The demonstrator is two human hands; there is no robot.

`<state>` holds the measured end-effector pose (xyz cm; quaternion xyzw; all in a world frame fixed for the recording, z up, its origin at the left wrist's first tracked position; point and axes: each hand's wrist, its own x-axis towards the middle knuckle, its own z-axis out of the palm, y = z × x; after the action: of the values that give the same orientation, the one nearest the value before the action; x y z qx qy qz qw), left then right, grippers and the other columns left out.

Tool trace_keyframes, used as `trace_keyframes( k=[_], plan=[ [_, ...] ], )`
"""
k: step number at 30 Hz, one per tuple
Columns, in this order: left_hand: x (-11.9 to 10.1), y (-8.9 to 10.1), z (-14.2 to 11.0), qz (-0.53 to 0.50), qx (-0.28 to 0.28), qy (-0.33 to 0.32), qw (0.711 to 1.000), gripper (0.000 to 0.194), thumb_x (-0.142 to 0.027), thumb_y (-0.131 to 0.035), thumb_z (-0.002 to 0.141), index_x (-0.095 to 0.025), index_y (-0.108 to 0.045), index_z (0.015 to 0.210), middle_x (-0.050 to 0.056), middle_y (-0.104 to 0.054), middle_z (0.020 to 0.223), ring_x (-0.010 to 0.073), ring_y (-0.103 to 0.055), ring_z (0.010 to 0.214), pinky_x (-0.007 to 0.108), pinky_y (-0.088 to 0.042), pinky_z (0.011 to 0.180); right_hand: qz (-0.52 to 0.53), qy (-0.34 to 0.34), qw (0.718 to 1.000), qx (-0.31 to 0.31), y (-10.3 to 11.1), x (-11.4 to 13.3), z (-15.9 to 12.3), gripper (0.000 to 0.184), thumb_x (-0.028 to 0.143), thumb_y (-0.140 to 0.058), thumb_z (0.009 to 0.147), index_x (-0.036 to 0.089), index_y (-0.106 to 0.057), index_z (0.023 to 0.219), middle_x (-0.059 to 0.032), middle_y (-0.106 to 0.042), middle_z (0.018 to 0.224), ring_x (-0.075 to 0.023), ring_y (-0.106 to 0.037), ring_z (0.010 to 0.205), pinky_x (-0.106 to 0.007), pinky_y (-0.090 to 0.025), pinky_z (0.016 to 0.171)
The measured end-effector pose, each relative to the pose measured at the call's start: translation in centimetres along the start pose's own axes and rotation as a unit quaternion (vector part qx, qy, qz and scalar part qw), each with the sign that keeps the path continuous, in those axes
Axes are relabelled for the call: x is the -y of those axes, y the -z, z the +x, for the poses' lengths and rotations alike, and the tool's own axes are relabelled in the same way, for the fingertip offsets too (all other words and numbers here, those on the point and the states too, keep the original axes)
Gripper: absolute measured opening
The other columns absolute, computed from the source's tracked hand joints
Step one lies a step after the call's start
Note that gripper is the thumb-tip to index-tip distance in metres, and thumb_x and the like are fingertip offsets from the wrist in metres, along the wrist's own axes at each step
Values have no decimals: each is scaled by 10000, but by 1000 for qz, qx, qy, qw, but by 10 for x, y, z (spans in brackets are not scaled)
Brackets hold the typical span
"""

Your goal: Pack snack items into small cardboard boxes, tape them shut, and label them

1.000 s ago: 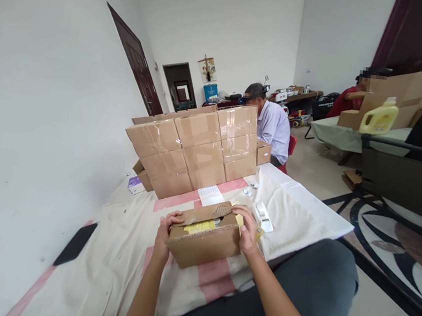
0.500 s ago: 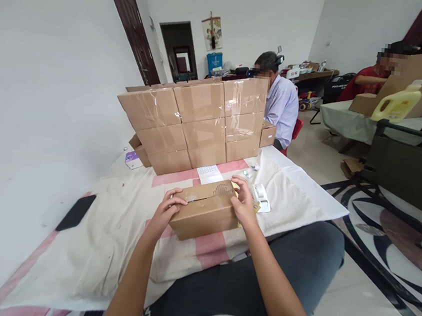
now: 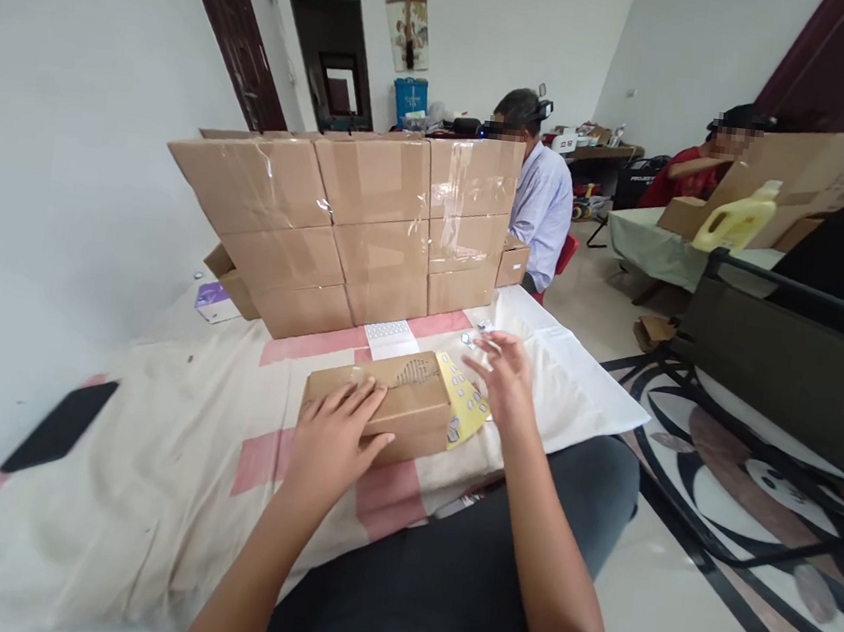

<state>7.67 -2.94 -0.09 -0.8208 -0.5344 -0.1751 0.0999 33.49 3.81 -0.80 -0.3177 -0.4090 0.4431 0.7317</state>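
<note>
A closed brown cardboard box lies on the cloth-covered table in front of me, with a dark printed pattern on its top near the right end. My left hand rests flat on its top left part, fingers spread. Off the box to the right, my right hand hovers with fingers apart and nothing visible in them. A yellow sheet with small pictures sticks out from beside the box's right end. Small clear bits lie beyond my right fingers. The white tape-dispenser-like thing seen earlier is mostly hidden behind that hand.
A wall of taped cardboard boxes stands across the table's far side. A white printed sheet lies before it. At left are a dark flat device and a purple-white box. A person sits behind the boxes.
My right hand has let go of the box's right end and moved aside to the right. My left hand has slid onto the box top. The camera view has shifted to the right.
</note>
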Motion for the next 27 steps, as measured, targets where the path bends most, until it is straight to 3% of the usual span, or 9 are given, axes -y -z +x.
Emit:
trace_keyframes(
  k=[2,5,10,16,20,23,25,27],
  plan=[
    [6,-4,0,1,-1,1,1000,528,-433,-616,938,-296,-552,1443,5,-555,1511,335,-514,1385,538,-466,1038,-47,4,999,-26,20,19,21,226,329,-695,748,254,-595,936,-13,-605,1037,-190,-624,1001,-374,-587,850],
    [11,-5,4,3,-14,27,1000,470,-412,-579,959,-295,-583,1414,4,-566,1501,345,-509,1386,544,-468,1024,-153,-49,987,-27,48,27,45,219,384,-681,749,229,-608,885,-18,-606,977,-194,-622,940,-342,-594,742],
    [16,-9,11,1,-25,66,997,496,-464,-514,973,-269,-580,1424,28,-600,1467,374,-501,1387,584,-457,1030,-254,-88,961,-66,83,-3,44,280,475,-602,784,223,-601,907,-34,-618,985,-195,-629,889,-296,-562,643],
    [50,-7,-9,-8,-29,101,994,576,-586,-466,969,-308,-519,1471,14,-586,1487,330,-480,1422,525,-470,1073,-379,-84,921,-20,92,-20,32,255,458,-552,842,211,-618,831,-30,-666,885,-180,-631,751,-292,-491,646],
    [72,1,-26,23,7,130,991,587,-597,-457,961,-364,-476,1500,21,-578,1493,376,-450,1442,599,-444,1094,-457,-71,886,16,88,-17,29,269,473,-542,875,216,-618,845,-36,-686,888,-188,-639,745,-306,-474,685],
    [65,8,-25,31,-13,124,992,596,-574,-485,950,-398,-441,1517,20,-540,1527,430,-439,1438,706,-346,1138,-477,-85,875,10,86,-16,25,264,477,-542,885,225,-622,890,-30,-674,842,-192,-653,723,-297,-462,659],
    [46,8,-18,36,-85,117,989,583,-535,-518,951,-444,-414,1518,-36,-424,1612,431,-376,1482,740,-225,1195,-486,-96,869,-8,85,-15,24,268,487,-551,887,230,-618,927,-21,-665,819,-187,-659,684,-296,-459,643],
    [17,0,-7,16,-174,90,981,557,-466,-579,941,-448,-453,1483,-70,-356,1647,399,-333,1515,697,-217,1226,-474,-105,874,-21,84,-14,22,286,505,-554,894,233,-610,962,-14,-665,829,-175,-666,633,-294,-463,625]
  ],
)
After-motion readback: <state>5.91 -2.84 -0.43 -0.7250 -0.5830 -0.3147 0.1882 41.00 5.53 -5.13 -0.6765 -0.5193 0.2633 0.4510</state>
